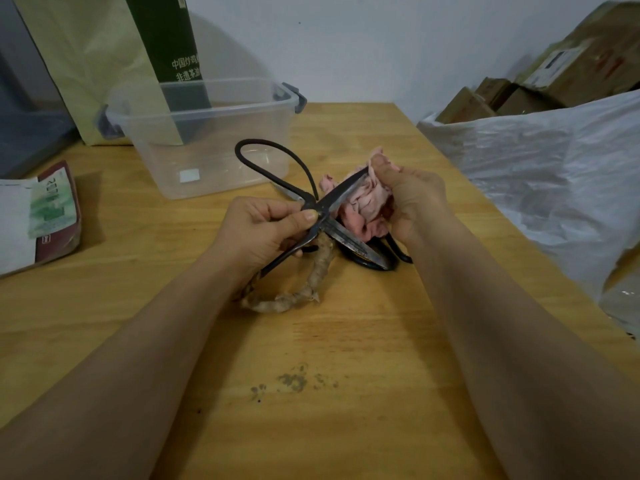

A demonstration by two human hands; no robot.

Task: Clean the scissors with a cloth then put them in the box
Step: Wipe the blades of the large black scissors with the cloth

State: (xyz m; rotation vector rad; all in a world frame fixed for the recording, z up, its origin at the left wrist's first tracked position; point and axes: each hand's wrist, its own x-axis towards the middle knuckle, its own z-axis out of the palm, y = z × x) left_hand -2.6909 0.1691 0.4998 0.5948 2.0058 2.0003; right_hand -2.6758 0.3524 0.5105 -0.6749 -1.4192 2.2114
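Head view, nearest first: a wooden tabletop (346, 427) with a grey smudged stain (293, 381) on it, and two bare forearms reaching forward across it.

Past the stain, the left hand (263, 230) holds the scissors (339, 190) just above the tabletop. Its grip is clamped on them at the pivot, with the thumb lying on top of the joint and the fingers curled beneath. The scissors stand open. One blade slants up to the right into the cloth, and the other points down to the right, towards the tabletop. One handle is a bare black loop (270, 157) rising towards the box. The other is a wrapped handle (301, 294), bound in tan material, which curves back under the left wrist and rests on the wood.

Just right of the pivot, the right hand (412, 199) has its grip closed round a bunched pink cloth (363, 206), which is pressed against the upper blade. Under this hand, black metal loops (367, 266) lie on the tabletop, partly hidden. I cannot tell what they belong to.

Farther off, left of centre, stands a clear plastic box (207, 168) with grey latches, its top open. At the left edge a maroon packet (52, 209) with a green label lies on white paper. Behind the box a pale green paper bag (86, 64) and a dark green carton (169, 36) printed with characters lean at the white wall (346, 39). On the right is a white plastic sack (554, 174), with cardboard boxes (581, 64) beyond it.
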